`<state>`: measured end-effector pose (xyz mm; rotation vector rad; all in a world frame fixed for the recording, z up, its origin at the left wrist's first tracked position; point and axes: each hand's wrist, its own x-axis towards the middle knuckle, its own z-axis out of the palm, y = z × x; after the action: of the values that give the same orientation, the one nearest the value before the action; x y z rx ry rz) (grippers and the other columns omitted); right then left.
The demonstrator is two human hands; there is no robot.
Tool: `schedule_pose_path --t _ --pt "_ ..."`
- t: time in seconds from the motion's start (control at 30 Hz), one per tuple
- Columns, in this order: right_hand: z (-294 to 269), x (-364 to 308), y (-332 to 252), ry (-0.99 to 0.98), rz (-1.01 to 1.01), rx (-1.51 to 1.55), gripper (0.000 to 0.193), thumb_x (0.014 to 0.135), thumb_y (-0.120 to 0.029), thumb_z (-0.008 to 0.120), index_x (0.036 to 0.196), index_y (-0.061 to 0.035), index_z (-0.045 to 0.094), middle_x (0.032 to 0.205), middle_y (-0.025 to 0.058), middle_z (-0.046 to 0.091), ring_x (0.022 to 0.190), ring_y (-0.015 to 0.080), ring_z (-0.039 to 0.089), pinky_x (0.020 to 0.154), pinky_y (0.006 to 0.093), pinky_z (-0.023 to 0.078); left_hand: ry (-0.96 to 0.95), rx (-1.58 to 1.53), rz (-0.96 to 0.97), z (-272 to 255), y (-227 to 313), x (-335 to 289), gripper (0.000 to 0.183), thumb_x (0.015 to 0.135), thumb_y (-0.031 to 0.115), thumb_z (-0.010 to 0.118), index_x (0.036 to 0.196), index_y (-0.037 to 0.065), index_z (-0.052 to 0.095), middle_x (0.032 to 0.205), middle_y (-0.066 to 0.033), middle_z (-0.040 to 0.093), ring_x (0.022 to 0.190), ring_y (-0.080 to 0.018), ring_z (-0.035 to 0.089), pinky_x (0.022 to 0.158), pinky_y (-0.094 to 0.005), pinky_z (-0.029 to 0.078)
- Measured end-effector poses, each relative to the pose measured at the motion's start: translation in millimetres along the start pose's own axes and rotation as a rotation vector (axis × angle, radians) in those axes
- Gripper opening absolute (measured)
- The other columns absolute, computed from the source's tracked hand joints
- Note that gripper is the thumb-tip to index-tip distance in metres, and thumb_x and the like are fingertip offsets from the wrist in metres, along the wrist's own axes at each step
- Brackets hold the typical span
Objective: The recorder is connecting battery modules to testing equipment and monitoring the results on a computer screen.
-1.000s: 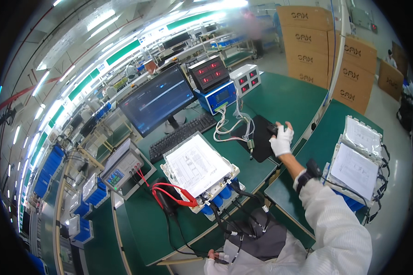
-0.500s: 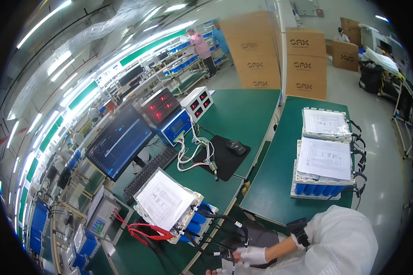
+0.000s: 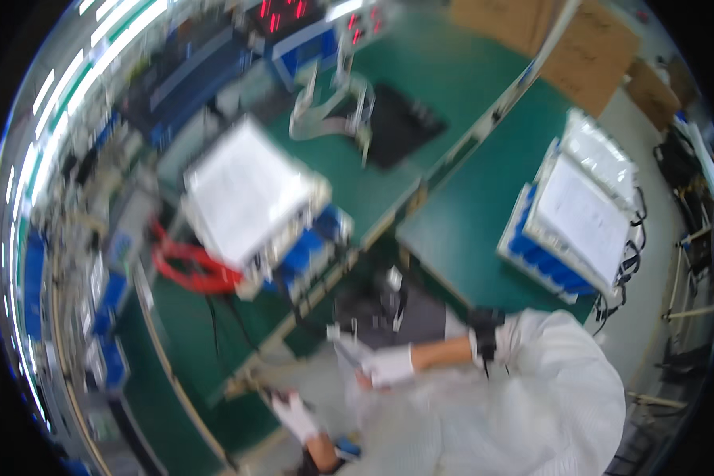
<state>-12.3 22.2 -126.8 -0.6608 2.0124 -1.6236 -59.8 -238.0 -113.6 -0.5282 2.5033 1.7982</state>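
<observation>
Over my lap, my right hand (image 3: 387,366) wears a white fingerless glove, its fingers curled near a greyish strip (image 3: 347,349) that I cannot make out for blur. Lower and further left, my left hand (image 3: 295,416) in a similar glove has its fingers closed about a small dark thing (image 3: 274,393), too smeared to name. Beyond them on the green bench stands a battery pack (image 3: 308,252) of blue cells in a white frame, a paper sheet (image 3: 242,190) lying on top. Black cables with white tags (image 3: 393,278) hang from its near side, beside my right hand.
Red clamp leads (image 3: 186,266) lie left of the pack. Behind it are a monitor (image 3: 184,75), a white wire bundle (image 3: 325,119) and a black mouse pad (image 3: 397,127). More packs with paper sheets (image 3: 583,214) stand on the right table (image 3: 460,230). A gap separates the tables.
The view has tilted and swung down, blurring the scene. My right hand has drawn back from the tagged cables towards my body. My left hand now shows more fully at the lower edge.
</observation>
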Motion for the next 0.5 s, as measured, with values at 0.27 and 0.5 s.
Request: schedule_pose_path --t 0.27,0.5 --pt "-11.6 -10.4 -17.5 0.061 0.261 0.159 0.016 0.078 -0.016 0.061 0.089 -0.0048 0.061 0.084 0.0131 0.067 0.078 0.0270 0.065 0.071 0.0365 0.049 -0.623 0.339 0.312 59.8 21.7 -44.8 0.029 0.087 0.004 0.059 0.115 -0.002 0.056 0.085 -0.0025 0.052 0.076 -0.0122 0.054 0.070 -0.0256 0.046" --pt "-17.0 -11.8 -8.4 0.065 0.235 0.127 0.036 0.083 0.001 0.049 0.119 -0.0027 0.049 0.099 0.0079 0.058 0.084 0.0232 0.060 0.078 0.0340 0.048 -0.492 -0.237 -0.022 96.1 57.9 -47.5 0.016 0.092 0.015 0.061 0.088 -0.001 0.058 0.069 -0.0014 0.053 0.060 -0.0100 0.050 0.057 -0.0268 0.043"
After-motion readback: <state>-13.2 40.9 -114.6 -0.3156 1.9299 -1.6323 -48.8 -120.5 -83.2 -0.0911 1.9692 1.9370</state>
